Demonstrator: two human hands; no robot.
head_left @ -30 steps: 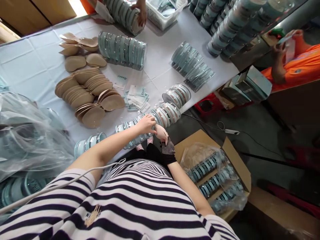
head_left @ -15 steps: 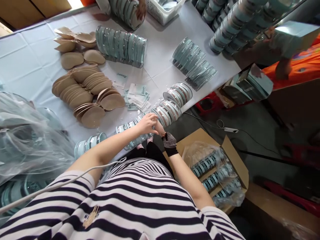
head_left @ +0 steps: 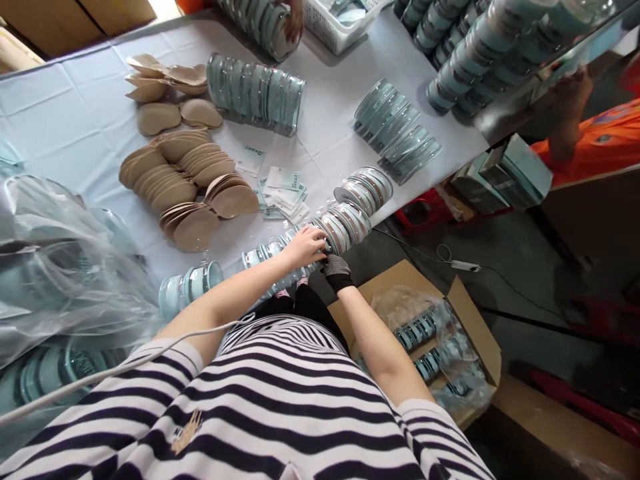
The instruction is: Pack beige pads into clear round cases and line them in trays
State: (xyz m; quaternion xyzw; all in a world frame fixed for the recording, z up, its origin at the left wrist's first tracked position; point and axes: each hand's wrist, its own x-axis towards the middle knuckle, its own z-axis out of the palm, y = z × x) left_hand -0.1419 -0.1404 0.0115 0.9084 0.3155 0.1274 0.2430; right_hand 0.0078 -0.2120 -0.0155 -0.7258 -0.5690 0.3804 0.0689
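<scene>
- Pale-blue round cases are lying on their edges in a long row (head_left: 280,257) along the near edge of the table (head_left: 75,127), and both hands are working at its right end
- The left hand (head_left: 309,245) is curling its fingers over the top of the row, gripping the cases from above
- The right hand (head_left: 336,265), in a dark dotted glove, is pressing up against the row from the 5 o'clock side; how far its fingers are closing I cannot tell, since the left hand is covering them
- The step in hand is looking like gathering a batch of cases off the row, squeezed between the two hands
- A second short stack (head_left: 364,189) is sitting just beyond, at 1 o'clock from the hands
- Beige pads (head_left: 187,190) are fanning out at 10 o'clock, with small white sachets (head_left: 283,193) lying between them and the row
- An open cardboard box (head_left: 480,327), holding bagged rows of cases, is standing on the floor at 4 o'clock
- The next move is probably calling for even pressure from both ends, so the cases are lifting together without the middle ones slipping out
- Another person's hand (head_left: 295,17) is resting on a further stack at 12 o'clock
</scene>
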